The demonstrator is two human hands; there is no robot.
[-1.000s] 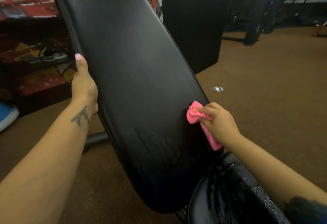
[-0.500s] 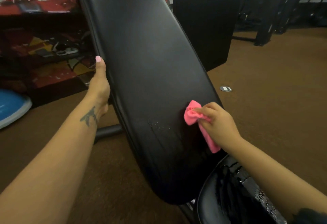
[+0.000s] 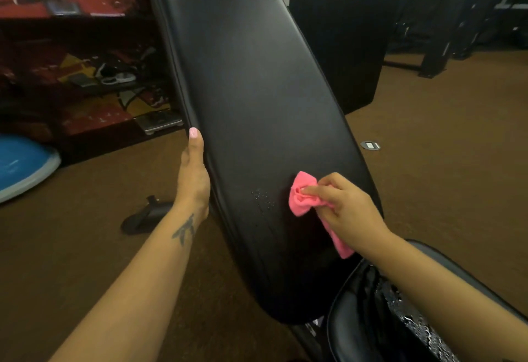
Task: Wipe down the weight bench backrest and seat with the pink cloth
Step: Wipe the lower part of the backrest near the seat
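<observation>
- The right hand (image 3: pixel 347 210) bunches a crumpled pink cloth (image 3: pixel 304 197) in curled fingers (image 3: pixel 317 190) and presses it against the lower part of the tilted black vinyl backrest (image 3: pixel 251 98).
- A patch of droplets (image 3: pixel 261 198) beads on the vinyl at the cloth's 9 o'clock, just beside it.
- The left hand (image 3: pixel 193 178) rests along the backrest's left edge, thumb straight and pointing to 12 o'clock; its other fingers are hidden behind the pad.
- The wet black seat pad (image 3: pixel 371 327) lies at 5 o'clock from the cloth, above brown carpet (image 3: pixel 443 147).
</observation>
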